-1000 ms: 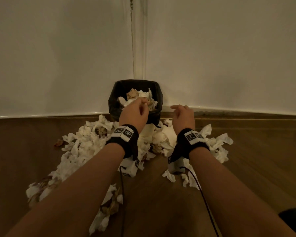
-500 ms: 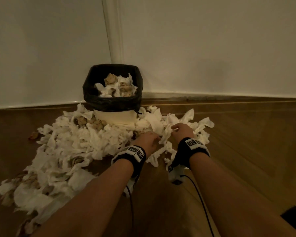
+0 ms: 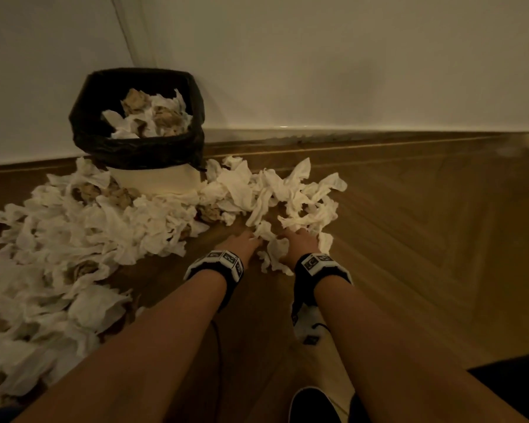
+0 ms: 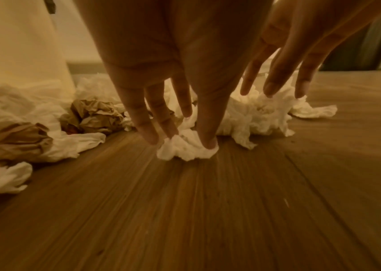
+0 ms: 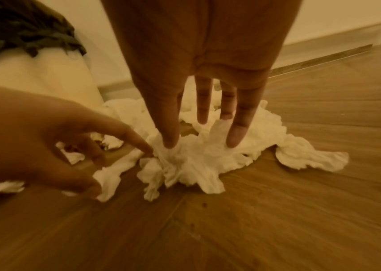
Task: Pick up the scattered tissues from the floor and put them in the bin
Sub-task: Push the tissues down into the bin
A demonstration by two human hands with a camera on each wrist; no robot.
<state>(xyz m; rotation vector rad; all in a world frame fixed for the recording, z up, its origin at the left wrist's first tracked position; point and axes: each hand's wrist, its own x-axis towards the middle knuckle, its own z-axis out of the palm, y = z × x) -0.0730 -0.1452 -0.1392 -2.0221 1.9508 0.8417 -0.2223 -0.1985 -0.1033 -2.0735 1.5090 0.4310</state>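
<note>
We have both hands down on the wooden floor, at the near edge of the scattered tissues. Our left hand has its fingers stretched downward, the thumb and fingertips closing on a small white wad that lies on the boards; the grip is a light pinch with the fingers nearly straight. Our right hand sits just beside it, fingers spread and pointing down, thumb and fingertips pressed into a crumpled white tissue whose folds bunch up between them.

The tissues lie in a broad, uneven band whose long axis runs from the lower left of the head view, past the front of the bin, to the right, where it ends just beyond our hands. Single sheets are crumpled, with no clear direction of their own. A few brown crumpled pieces sit among the white ones.

The bin stands upright in the corner where the two walls meet, lined with a black bag folded over its rim, its pale body showing below. White and brown tissues already fill it near the top. A dark shoe shows at the bottom edge.
</note>
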